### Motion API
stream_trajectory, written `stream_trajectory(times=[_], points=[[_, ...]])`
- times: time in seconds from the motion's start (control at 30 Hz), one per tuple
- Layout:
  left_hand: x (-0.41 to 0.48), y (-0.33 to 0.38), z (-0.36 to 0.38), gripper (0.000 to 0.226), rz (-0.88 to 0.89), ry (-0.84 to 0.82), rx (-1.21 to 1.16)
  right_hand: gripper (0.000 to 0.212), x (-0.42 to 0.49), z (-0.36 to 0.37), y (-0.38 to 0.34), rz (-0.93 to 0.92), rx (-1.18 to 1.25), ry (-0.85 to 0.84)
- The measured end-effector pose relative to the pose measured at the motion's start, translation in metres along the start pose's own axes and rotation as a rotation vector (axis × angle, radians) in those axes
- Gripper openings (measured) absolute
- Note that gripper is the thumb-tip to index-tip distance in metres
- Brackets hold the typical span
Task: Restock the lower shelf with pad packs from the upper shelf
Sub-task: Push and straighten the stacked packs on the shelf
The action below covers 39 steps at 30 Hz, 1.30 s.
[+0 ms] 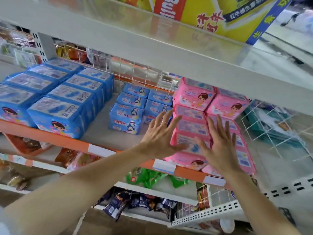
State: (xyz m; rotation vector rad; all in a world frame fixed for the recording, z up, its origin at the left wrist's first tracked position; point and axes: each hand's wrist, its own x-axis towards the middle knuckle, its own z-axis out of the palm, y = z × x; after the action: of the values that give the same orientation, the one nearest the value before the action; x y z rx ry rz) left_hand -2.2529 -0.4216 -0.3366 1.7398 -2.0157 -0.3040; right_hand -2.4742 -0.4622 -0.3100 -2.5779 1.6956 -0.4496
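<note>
Shelving: white store racks; an orange-edged shelf [50, 138] carries the pad packs, with a white board just above it.
Pink pad packs [193, 99]: stacked in two columns at the right of that shelf, beside a wire divider [271, 133].
Blue pad packs [55, 106]: rows at the left; smaller blue packs [128, 116] sit between them and the pink stack.
Left hand [160, 134]: fingers spread and straight, grasping nothing, ring [164, 122] on one finger; thumb seems to touch a pink pack, though blur leaves it unsure.
Right hand [220, 146]: likewise spread flat before the pink stack, holding nothing.
Below: green packets [152, 178] on the next shelf.
</note>
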Motion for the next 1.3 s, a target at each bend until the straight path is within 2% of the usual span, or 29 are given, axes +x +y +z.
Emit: stream_trajectory(times=[0.17,0.3,0.4,0.5,0.6,0.7,0.83,0.97,1.07,1.17,1.23,1.3], points=[[0.040,0.002,0.004,0.104,-0.034,-0.034,0.007,0.088,0.034,-0.001,0.036,0.109,0.003,0.007],[0.072,0.011,0.004,0.102,-0.101,-0.022,0.019,0.089,0.065,-0.002,0.066,0.218,0.128,0.008],[0.087,0.018,0.006,0.101,-0.211,-0.035,-0.098,0.096,0.086,-0.002,0.085,0.377,0.317,0.027],[0.104,0.020,0.007,0.107,-0.280,-0.028,-0.207,0.116,0.101,-0.006,0.094,0.450,0.571,0.124],[0.114,0.026,0.008,0.111,-0.281,-0.056,-0.258,0.114,0.109,-0.005,0.102,0.460,0.613,0.128],[0.118,0.028,0.013,0.107,-0.274,-0.046,-0.373,0.124,0.112,-0.002,0.111,0.467,0.647,0.149],[0.124,0.033,0.010,0.100,-0.313,-0.105,-0.323,0.102,0.114,0.005,0.117,0.450,0.628,0.130],[0.128,0.025,0.008,0.103,-0.335,-0.152,-0.261,0.083,0.109,0.004,0.118,0.443,0.579,0.166],[0.125,0.018,0.007,0.079,-0.339,-0.127,-0.213,0.085,0.106,0.000,0.115,0.470,0.553,0.146],[0.114,0.026,0.011,0.040,-0.405,0.024,-0.220,0.085,0.095,-0.004,0.117,0.547,0.502,0.139],[0.107,0.031,0.017,0.016,-0.446,0.062,-0.231,0.079,0.087,-0.005,0.120,0.608,0.514,0.122],[0.103,0.033,0.021,0.014,-0.439,0.066,-0.222,0.067,0.081,-0.005,0.121,0.634,0.528,0.056]])
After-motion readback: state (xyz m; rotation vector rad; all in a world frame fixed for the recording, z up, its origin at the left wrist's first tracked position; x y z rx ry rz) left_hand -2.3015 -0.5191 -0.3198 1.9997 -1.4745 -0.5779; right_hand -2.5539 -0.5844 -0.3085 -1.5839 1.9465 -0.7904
